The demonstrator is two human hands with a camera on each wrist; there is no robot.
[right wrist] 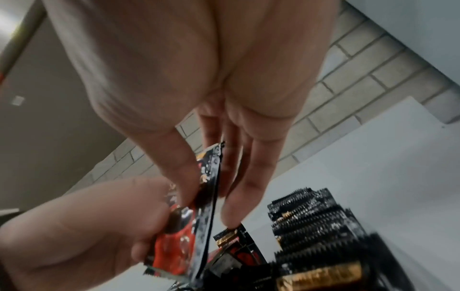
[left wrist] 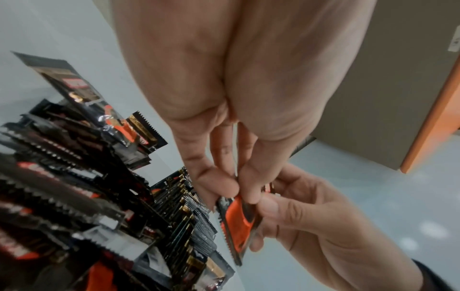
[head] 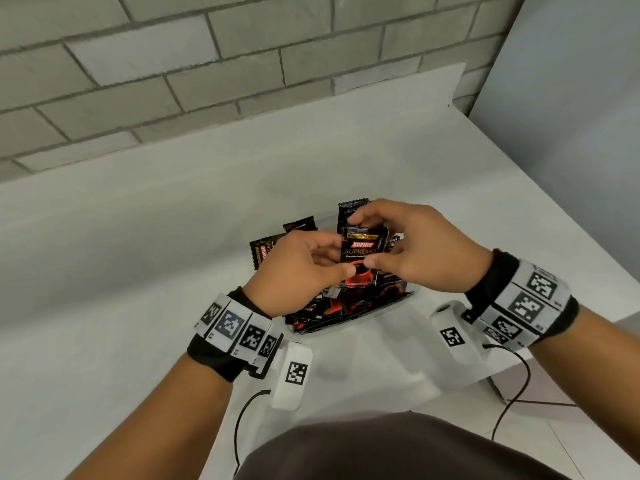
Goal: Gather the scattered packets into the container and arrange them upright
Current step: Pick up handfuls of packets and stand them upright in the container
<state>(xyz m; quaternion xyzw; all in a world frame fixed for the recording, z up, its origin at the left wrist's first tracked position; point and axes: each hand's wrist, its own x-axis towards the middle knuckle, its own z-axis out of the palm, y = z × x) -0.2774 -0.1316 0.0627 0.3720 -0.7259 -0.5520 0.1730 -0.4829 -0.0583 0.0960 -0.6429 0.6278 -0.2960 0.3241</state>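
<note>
Gathering well advanced, upright arranging incomplete.
Black-and-orange foil coffee packet [head: 360, 259] pinched between left hand [head: 301, 268] and right hand [head: 420, 249] above clear plastic container [head: 410, 295]; several loose black packets [head: 265, 252] left on white worktop [head: 138, 271].

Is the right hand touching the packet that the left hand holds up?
Touching. The head view shows the right hand pinching the held packet top and side; the left hand grips its lower left.
</note>
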